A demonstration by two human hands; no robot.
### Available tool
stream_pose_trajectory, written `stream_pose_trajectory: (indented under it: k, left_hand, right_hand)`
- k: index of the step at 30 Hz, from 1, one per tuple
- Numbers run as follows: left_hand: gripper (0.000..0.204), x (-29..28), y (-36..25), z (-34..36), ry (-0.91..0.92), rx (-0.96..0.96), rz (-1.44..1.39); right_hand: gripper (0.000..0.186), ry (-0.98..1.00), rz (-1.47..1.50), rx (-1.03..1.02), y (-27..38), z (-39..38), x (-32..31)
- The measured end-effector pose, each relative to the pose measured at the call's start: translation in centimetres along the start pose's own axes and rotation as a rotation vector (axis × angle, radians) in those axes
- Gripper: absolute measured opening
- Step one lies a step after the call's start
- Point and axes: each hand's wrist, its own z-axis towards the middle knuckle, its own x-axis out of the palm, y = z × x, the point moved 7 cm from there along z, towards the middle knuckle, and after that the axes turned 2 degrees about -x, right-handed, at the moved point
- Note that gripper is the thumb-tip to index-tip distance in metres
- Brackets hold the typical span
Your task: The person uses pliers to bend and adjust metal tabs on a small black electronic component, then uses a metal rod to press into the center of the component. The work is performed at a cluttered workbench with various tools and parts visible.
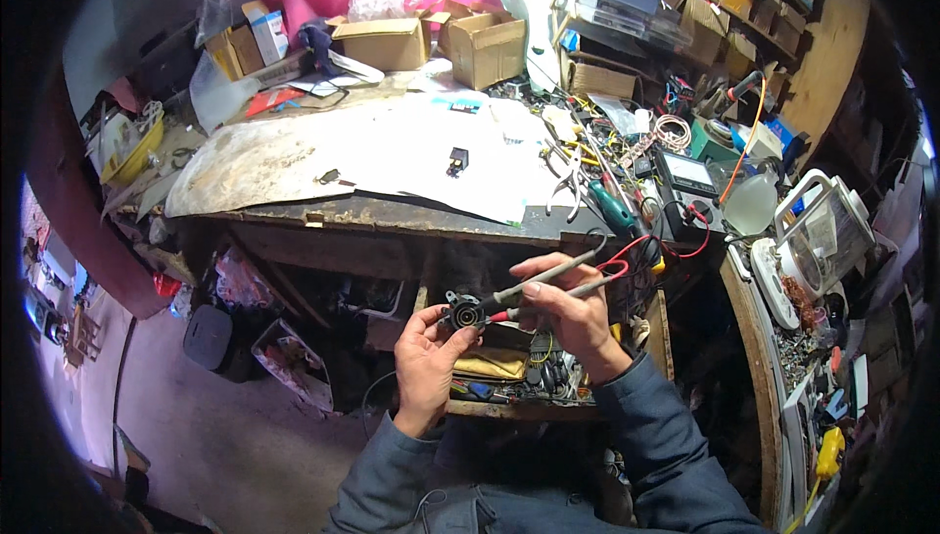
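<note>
step in hand, as judged: electrical probing of a part, its contacts being tested by lead. next move, as judged: calls for the part to be kept steady and both metal tips seated firmly on separate contacts, without bridging them, while the meter is read.

round dark part (466, 315), with ringed centre: one. held up over the open drawer, in front of the table's (338, 209) near edge.

left hand (423, 368): one. closed on the part, thumb at its lower side.

right hand (573, 314): one. fingers closed about both probes; near the left hand, apart from it.

test probes: two. one dark-tipped (548, 275), one red-tipped (586, 289), both aimed at the part; whether either tip touches metal, cannot tell.

meter (688, 177), dark, pale dial: one, on the table at right; reading too small to tell.

small black component (457, 162): one, on the white sheet (372, 157); sheet, one.

pliers (565, 184): one pair clearly seen. green-handled tool (612, 207): one, just beside.

open cardboard boxes at the back: two (382, 49) (487, 52).

drawer (529, 412): one, its assorted contents not countable.
</note>
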Motion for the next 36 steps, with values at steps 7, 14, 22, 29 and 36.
stream_pose_trajectory:
  k: [7, 14, 22, 29, 36]
  left_hand:
    - [0.045, 0.2, -0.3, -0.4, 0.015, -0.012, 0.066]
    - [0.043, 0.2, -0.2, -0.6, 0.023, 0.0, 0.055]
    - [0.045, 0.3, -0.6, -0.5, -0.017, 0.021, 0.04]
    - [0.043, 0.1, -0.7, -0.7, -0.034, 0.014, 0.094]
    - [0.047, 0.7, -0.4, -0.4, -0.013, -0.027, 0.013]
  right_hand:
    - [0.019, -0.06, -0.163, -0.066, 0.3, -0.7, 0.8]
    - [0.017, -0.026, -0.213, -0.114, -0.1, -0.7, 0.3]
    - [0.016, 0.026, -0.154, -0.061, -0.5, -0.4, 0.4]
    - [0.015, 0.015, -0.17, -0.105, -0.2, -0.3, 0.6]
    - [0.015, -0.044, -0.209, -0.084, 0.4, -1.0, 0.3]
